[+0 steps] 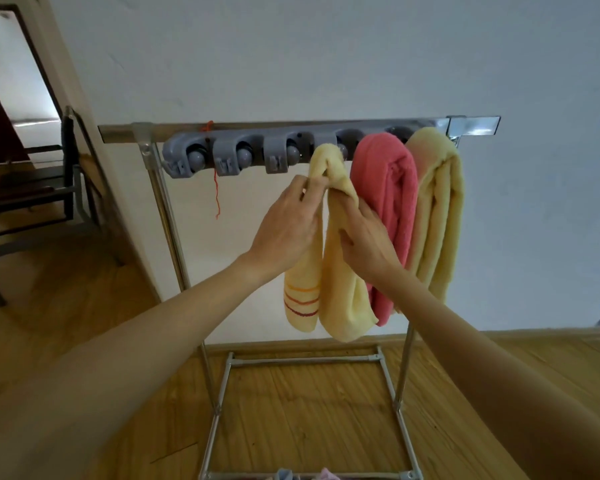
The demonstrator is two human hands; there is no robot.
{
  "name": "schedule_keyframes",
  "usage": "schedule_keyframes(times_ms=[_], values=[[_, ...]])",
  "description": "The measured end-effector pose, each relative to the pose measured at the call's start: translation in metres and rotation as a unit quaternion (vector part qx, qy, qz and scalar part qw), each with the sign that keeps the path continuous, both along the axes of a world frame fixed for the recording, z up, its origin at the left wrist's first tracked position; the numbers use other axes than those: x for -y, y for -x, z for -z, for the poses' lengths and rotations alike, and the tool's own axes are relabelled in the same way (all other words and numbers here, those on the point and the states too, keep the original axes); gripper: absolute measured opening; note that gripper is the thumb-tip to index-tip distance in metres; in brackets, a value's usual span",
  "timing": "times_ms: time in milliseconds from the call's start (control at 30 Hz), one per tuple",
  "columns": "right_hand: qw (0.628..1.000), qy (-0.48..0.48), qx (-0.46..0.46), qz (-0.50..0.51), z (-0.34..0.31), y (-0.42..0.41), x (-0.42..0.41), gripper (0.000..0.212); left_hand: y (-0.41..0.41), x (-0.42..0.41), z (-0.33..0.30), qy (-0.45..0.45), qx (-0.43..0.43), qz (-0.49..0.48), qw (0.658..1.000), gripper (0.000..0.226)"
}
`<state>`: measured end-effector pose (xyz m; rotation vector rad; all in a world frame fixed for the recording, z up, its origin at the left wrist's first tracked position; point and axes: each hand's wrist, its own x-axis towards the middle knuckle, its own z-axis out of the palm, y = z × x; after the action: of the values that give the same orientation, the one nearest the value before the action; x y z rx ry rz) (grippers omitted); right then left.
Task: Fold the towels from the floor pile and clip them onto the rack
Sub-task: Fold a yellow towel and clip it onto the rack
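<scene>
A folded pale yellow towel [340, 289] with orange and red stripes hangs from the grey clip strip [229, 157] on the metal rack [174, 131]. My left hand [286, 226] pinches its top fold just below the clip. My right hand [368, 240] grips the same towel a little lower, on its right side. To the right hang a pink towel [388, 209] and another yellow towel [437, 209], both held in clips. Three clips on the left of the strip hold nothing.
A red string [216, 188] dangles from the rail. The rack's base frame [305, 360] stands on the wooden floor, with bits of coloured cloth [305, 474] at the bottom edge. A dark chair [42, 195] stands left by a doorway. A white wall is behind.
</scene>
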<state>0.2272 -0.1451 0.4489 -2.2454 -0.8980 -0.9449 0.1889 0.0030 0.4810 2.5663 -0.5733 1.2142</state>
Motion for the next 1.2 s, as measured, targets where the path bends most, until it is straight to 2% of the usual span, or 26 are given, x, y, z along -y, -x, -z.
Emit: schedule_keyframes(times_ms=[133, 300, 333, 433, 467, 600, 733, 967, 1100, 1200], values=[[0.998, -0.054, 0.0, -0.013, 0.021, 0.002, 0.005, 0.069, 0.007, 0.002, 0.045, 0.207, -0.063, 0.045, 0.975, 0.043], [0.989, -0.133, -0.059, 0.022, 0.058, 0.007, 0.0, 0.066, -0.011, -0.003, 0.105, 0.268, -0.186, 0.002, 0.945, 0.056], [0.987, -0.132, -0.075, 0.043, 0.066, 0.007, -0.002, 0.059, -0.016, -0.004, 0.115, 0.285, -0.204, -0.003, 0.937, 0.055], [0.983, -0.107, -0.105, 0.108, 0.089, 0.01, -0.005, 0.017, -0.028, -0.008, 0.142, 0.338, -0.238, -0.023, 0.91, 0.037], [0.979, -0.115, -0.119, 0.116, 0.095, 0.011, -0.006, 0.011, -0.03, -0.01, 0.149, 0.35, -0.241, -0.028, 0.905, 0.032], [0.972, -0.175, -0.109, 0.114, 0.11, 0.024, -0.011, 0.018, -0.027, -0.021, 0.171, 0.385, -0.188, -0.042, 0.902, 0.029], [0.972, -0.202, -0.084, 0.09, 0.121, 0.044, -0.021, 0.01, -0.011, -0.037, 0.184, 0.385, -0.111, -0.071, 0.913, 0.018], [0.948, -0.283, -0.148, 0.018, 0.131, 0.055, -0.042, 0.013, 0.007, -0.063, 0.194, 0.364, -0.04, -0.129, 0.922, 0.013], [0.937, -0.285, -0.202, 0.012, 0.139, 0.047, -0.048, 0.029, 0.012, -0.064, 0.194, 0.343, -0.014, -0.123, 0.931, 0.016], [0.944, -0.242, -0.222, 0.031, 0.149, 0.037, -0.045, 0.038, 0.01, -0.057, 0.2, 0.299, -0.013, -0.112, 0.948, 0.014]])
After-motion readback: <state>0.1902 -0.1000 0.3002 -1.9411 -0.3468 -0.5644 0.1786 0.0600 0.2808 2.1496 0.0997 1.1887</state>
